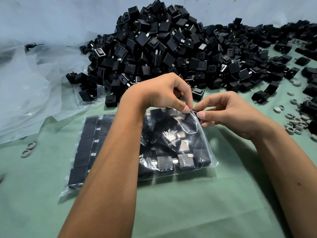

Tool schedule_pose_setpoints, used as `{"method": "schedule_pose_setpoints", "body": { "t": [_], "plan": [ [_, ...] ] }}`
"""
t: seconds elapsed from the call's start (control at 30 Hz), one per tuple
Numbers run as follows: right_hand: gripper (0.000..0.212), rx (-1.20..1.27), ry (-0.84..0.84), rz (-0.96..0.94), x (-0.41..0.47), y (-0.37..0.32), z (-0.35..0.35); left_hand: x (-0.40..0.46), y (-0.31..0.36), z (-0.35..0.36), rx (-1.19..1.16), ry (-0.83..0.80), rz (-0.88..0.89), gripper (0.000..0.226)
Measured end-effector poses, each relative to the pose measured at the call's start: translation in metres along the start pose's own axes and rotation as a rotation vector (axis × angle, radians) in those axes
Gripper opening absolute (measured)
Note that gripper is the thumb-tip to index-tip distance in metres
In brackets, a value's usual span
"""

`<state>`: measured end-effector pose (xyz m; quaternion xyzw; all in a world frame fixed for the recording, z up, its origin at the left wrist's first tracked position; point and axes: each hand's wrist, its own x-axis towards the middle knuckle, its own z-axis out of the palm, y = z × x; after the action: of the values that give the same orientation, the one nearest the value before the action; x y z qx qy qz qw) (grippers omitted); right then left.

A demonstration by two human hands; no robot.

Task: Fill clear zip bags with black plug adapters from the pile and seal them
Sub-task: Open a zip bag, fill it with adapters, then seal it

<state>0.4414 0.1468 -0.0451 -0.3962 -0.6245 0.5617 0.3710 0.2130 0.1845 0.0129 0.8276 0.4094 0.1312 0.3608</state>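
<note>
A clear zip bag (187, 146) full of black plug adapters lies on the green table in front of me. My left hand (164, 93) pinches the bag's top edge at its far right corner. My right hand (228, 114) pinches the same edge right beside it, fingertips almost touching. Under my left forearm lies a second filled bag (85, 148), its adapters packed in neat rows. Behind the hands rises a large pile of loose black plug adapters (163, 48), spreading off to the right.
Crumpled clear plastic sheeting (29, 86) covers the left side of the table. Small grey-white rings (295, 122) are scattered at the right, and two more rings (28, 149) lie at the left. Green table surface (188, 203) stretches toward me.
</note>
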Motion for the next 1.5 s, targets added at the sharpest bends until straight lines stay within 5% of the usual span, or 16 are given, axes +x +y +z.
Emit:
{"method": "schedule_pose_setpoints", "body": {
  "t": [0.27,0.47,0.67,0.73,0.83,0.93,1.0,1.17,1.37,1.5],
  "plan": [
    [0.030,-0.181,-0.059,-0.006,-0.002,-0.004,0.009,0.000,0.000,0.000,-0.002,0.001,0.008,0.009],
    [0.027,0.047,0.051,0.064,0.000,-0.006,0.003,0.000,0.001,0.000,0.008,-0.004,0.001,0.009],
    [0.050,0.151,-0.284,0.093,-0.005,-0.009,0.001,-0.001,-0.002,-0.001,0.003,0.010,-0.008,0.009],
    [0.047,0.129,-0.188,0.091,-0.002,-0.007,0.000,-0.001,-0.003,-0.001,-0.006,0.009,-0.012,0.009],
    [0.026,0.032,0.205,0.004,0.007,0.002,0.002,0.000,-0.002,0.001,-0.003,0.014,-0.013,0.011],
    [0.014,-0.512,0.598,-0.157,0.014,0.015,0.001,0.001,-0.003,0.002,-0.009,0.019,-0.014,0.011],
    [0.018,-0.911,0.575,-0.197,0.017,0.023,0.000,0.002,-0.003,0.002,-0.008,0.016,-0.015,0.011],
    [0.048,-1.190,0.281,-0.017,0.029,0.034,0.008,0.001,0.000,0.003,0.011,0.028,-0.014,0.012],
    [0.009,-1.029,0.408,-0.174,0.024,0.022,0.008,0.002,-0.002,0.002,0.004,0.014,-0.020,0.012],
    [0.030,-0.874,0.385,-0.230,0.017,0.017,0.007,0.002,-0.003,0.002,0.000,0.018,-0.024,0.011]
  ]
}}
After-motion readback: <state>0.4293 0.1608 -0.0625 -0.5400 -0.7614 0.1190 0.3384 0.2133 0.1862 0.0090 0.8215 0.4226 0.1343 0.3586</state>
